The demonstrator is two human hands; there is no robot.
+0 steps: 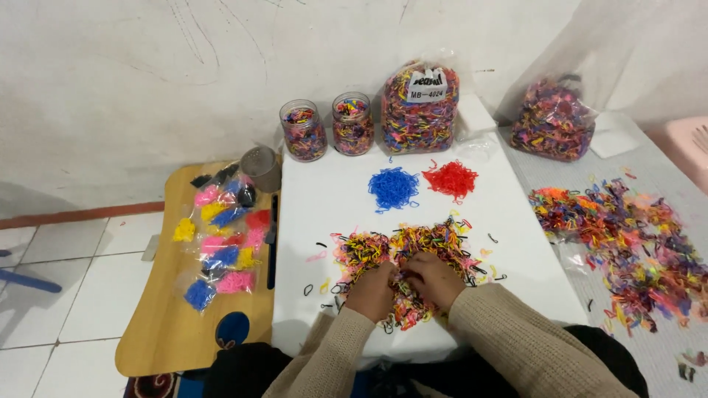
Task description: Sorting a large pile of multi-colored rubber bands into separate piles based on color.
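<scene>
Colourful little bands lie in a mixed pile (402, 258) on the white table (339, 199). The left hand (371, 290) and right hand (435, 280) rest in the pile, close together, fingers curled into the bands. I cannot tell what they pinch. Blue pile (393, 187) and red pile (450, 179) sit behind.

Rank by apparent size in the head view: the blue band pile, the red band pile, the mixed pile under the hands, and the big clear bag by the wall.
1. Mixed pile, widest.
2. Big clear bag, though farther away, so unsure.
3. Blue band pile and red band pile look alike.
</scene>
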